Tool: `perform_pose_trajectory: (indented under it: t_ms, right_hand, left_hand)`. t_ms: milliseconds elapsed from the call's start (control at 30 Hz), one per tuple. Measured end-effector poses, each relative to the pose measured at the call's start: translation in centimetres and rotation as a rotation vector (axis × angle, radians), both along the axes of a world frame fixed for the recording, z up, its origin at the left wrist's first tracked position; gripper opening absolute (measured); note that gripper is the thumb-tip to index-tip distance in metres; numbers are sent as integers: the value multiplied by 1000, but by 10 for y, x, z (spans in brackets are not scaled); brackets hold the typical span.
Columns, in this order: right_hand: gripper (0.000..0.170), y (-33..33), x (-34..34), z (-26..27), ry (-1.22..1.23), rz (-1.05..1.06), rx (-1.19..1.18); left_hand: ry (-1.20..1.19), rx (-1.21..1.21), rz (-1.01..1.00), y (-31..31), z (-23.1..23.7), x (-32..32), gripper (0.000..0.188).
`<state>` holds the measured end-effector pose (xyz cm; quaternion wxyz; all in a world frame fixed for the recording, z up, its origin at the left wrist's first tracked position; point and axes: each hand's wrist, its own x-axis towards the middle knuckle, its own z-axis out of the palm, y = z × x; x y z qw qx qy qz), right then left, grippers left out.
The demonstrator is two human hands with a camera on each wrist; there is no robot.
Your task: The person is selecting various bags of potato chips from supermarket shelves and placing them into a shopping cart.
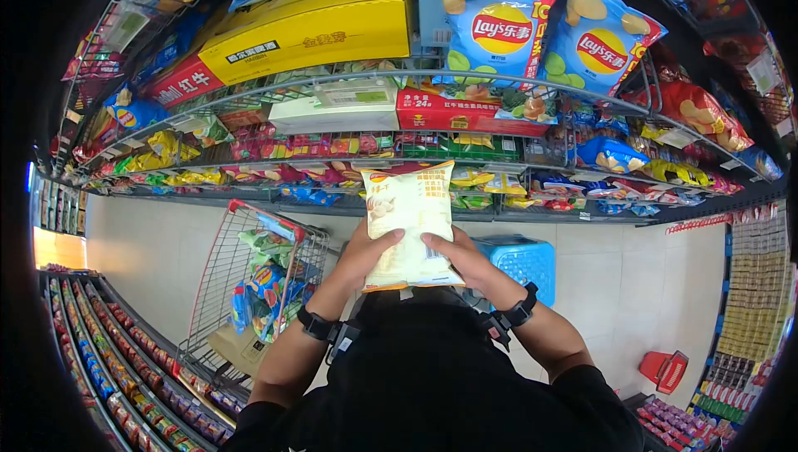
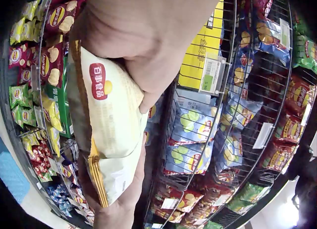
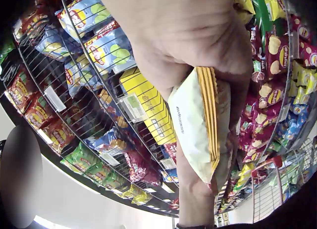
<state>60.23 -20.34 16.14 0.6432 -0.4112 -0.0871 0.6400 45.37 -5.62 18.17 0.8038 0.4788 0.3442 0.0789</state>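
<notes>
A cream-coloured chip bag (image 1: 407, 223) with orange edges is held up in front of the chest, its printed panel facing the person. The left hand (image 1: 366, 254) grips its left side, thumb lying across the panel. On the other side, the right hand (image 1: 460, 257) grips it in the same way, and the two thumbs point towards each other. Most fingers are hidden behind the bag. In the left wrist view the bag (image 2: 111, 105) shows a red oval label and a crimped orange seam; the right wrist view shows the bag (image 3: 198, 125) from its sealed edge.
Wire shelves full of snack bags (image 1: 499, 24) and a yellow carton (image 1: 307, 32) stand ahead. To the left is a shopping cart (image 1: 249, 277) holding several bags. A blue plastic stool (image 1: 524, 265) is at the right, and a red basket (image 1: 663, 370) sits farther off on the floor.
</notes>
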Motion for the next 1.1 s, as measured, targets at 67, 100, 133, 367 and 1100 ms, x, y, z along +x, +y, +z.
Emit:
perform_pose_trajectory:
  t_ms: [67, 100, 133, 367, 1100]
  right_hand:
    - [57, 2, -1, -1, 2, 6, 1]
    - [58, 4, -2, 0, -7, 2, 5]
    - [60, 6, -3, 1, -19, 2, 9]
    - [62, 12, -6, 3, -158, -64, 6]
    - [53, 112, -53, -9, -573, -105, -61]
  left_hand:
    - [-11, 2, 9, 2, -2, -2, 62]
    - [-21, 5, 16, 3, -3, -3, 63]
    - [-24, 5, 22, 4, -1, -4, 63]
    - [-115, 384, -7, 3, 6, -20, 69]
    - [-43, 532, -38, 73, -22, -73, 60]
